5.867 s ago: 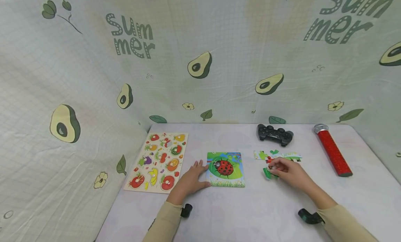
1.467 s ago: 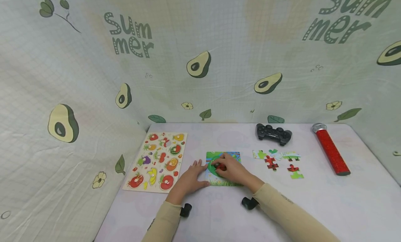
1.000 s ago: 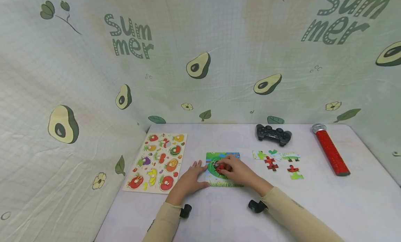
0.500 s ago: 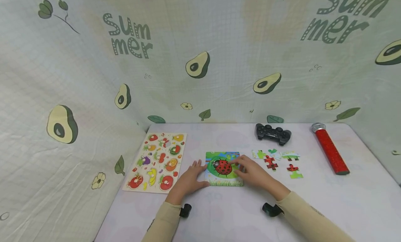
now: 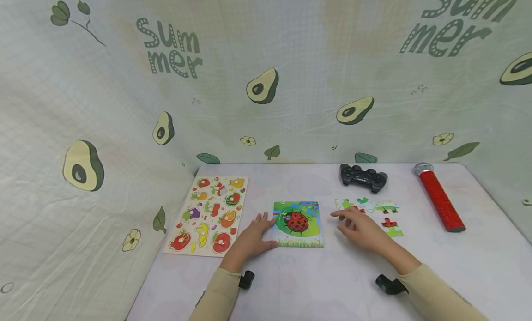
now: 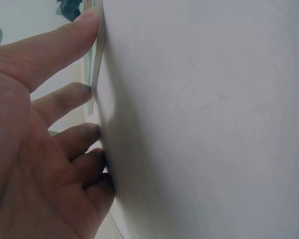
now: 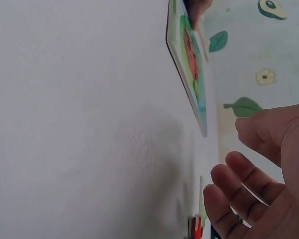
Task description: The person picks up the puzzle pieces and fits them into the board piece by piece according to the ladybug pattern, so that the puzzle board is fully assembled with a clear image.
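A square ladybug puzzle board [image 5: 313, 231] lies flat in the middle of the table in the head view. My left hand [image 5: 251, 240] rests at its left side, with thumb and fingertips right at the edge; the left wrist view shows the thumb [image 6: 65, 47] against the board's thin edge. To the right of the board, my right hand [image 5: 363, 231] hovers over the table with loosely bent fingers and nothing between them. Loose jigsaw pieces [image 5: 386, 206] lie behind that hand, which partly hides some of them. A red and green piece [image 5: 389, 223] lies to its right.
A fruit peg board [image 5: 208, 215] lies at the left, beside my left forearm. Toward the back right is a black game controller [image 5: 363, 178]. A red glittery microphone [image 5: 440, 201] lies near the right edge. A printed cloth [image 5: 307, 81] hangs behind the table.
My right hand has drawn off the ladybug board and moved right, toward the loose pieces. Several seconds ago it held a piece among them. The left hand stays at the board's edge.
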{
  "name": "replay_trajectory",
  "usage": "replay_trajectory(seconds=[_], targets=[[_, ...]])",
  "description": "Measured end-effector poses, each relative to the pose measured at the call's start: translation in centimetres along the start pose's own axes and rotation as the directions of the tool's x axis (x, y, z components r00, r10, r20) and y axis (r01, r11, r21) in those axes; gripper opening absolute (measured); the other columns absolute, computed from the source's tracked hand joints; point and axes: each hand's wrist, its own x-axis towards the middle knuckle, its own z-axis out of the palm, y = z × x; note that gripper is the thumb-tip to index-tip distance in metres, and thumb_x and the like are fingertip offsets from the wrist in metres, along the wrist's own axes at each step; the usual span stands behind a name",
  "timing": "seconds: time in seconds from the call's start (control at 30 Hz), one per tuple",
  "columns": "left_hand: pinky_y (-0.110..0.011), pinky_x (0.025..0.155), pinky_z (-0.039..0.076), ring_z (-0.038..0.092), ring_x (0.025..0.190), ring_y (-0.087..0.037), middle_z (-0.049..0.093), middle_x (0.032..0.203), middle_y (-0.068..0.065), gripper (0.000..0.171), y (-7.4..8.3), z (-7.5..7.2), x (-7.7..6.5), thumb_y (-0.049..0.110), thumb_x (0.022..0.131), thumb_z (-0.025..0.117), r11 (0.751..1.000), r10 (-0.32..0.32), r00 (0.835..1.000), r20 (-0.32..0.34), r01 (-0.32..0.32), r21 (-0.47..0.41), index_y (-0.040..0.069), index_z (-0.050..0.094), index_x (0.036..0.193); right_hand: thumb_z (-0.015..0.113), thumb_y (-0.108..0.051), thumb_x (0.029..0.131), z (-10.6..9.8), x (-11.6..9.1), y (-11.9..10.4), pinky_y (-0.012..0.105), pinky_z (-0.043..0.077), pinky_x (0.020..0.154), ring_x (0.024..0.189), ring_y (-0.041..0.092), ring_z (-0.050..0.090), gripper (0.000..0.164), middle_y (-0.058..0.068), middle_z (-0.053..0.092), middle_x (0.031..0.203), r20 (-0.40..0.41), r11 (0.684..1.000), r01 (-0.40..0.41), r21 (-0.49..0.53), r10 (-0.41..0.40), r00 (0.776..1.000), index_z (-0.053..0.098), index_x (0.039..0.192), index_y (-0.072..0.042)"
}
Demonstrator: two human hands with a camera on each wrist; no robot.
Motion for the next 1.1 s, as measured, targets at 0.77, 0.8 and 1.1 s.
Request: replay_trajectory(seconds=[0.77, 0.8, 1.1], targets=[[-0.056, 0.121, 0.026, 0.017, 0.155, -0.036, 0.027, 0.166, -0.013, 0.076, 0.0, -0.1, -0.1, 0.04, 0.089, 0.078, 1.0, 0.007, 1.0, -0.007, -0.007, -0.012, 0.016, 0.047, 0.154, 0.07, -0.01, 0.093, -3.7, -3.1, 4.1, 0.027, 0.05, 0.066, 0.085, 0.016, 0.056, 0.037, 0.011, 0.062, 0.111, -0.048, 0.987, -0.14, -0.081, 0.137, 0.989, 0.066, 0.13, -0.004], [-0.056, 0.121, 0.026, 0.017, 0.155, -0.036, 0.027, 0.166, -0.013, 0.077, 0.0, 0.0, -0.1, 0.04, 0.089, 0.078, 1.0, 0.008, 1.0, -0.007, -0.008, -0.011, 0.016, 0.047, 0.154, 0.07, -0.01, 0.094, -3.6, -3.1, 4.2, 0.027, 0.049, 0.066, 0.085, 0.016, 0.056, 0.038, 0.011, 0.062, 0.111, -0.049, 0.986, -0.143, -0.08, 0.14, 0.989, 0.066, 0.13, -0.004], [-0.056, 0.121, 0.026, 0.016, 0.155, -0.035, 0.027, 0.166, -0.013, 0.076, 0.1, -0.1, -0.1, 0.039, 0.089, 0.079, 1.0, 0.008, 1.0, -0.005, -0.008, -0.012, 0.014, 0.048, 0.154, 0.072, -0.011, 0.092, -3.1, -2.2, 4.6, 0.036, 0.047, 0.071, 0.087, 0.019, 0.054, 0.046, 0.014, 0.059, 0.122, -0.059, 0.98, -0.17, -0.102, 0.165, 0.985, 0.062, 0.136, -0.004]])
